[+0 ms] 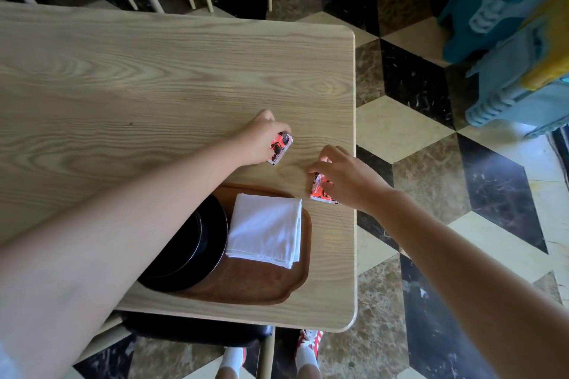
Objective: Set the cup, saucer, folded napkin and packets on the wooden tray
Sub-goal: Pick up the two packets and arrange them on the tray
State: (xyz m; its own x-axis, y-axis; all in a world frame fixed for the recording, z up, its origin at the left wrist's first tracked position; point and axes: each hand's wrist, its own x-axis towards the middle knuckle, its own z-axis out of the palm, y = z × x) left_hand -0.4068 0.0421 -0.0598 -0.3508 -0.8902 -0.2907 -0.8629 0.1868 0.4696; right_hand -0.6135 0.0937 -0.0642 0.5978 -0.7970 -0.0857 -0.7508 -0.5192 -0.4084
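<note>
A dark wooden tray (pixel 264 286) lies on the table near its front right corner. On it sit a black saucer (pixel 197 252), partly hidden by my left forearm, and a folded white napkin (pixel 266 229). I cannot see the cup. Beyond the tray, my left hand (pixel 261 138) pinches a red packet (pixel 280 148) just above the tabletop. My right hand (pixel 348 178) grips a second red packet (pixel 320 188) beside the tray's far right corner.
The light wooden table (pixel 154 86) ends close to my right hand, its right edge (pixel 355 163) dropping to a checkered marble floor. A black chair seat (pixel 197 332) is tucked under the front edge. Pale chairs stand behind the table; blue plastic items are at the far right.
</note>
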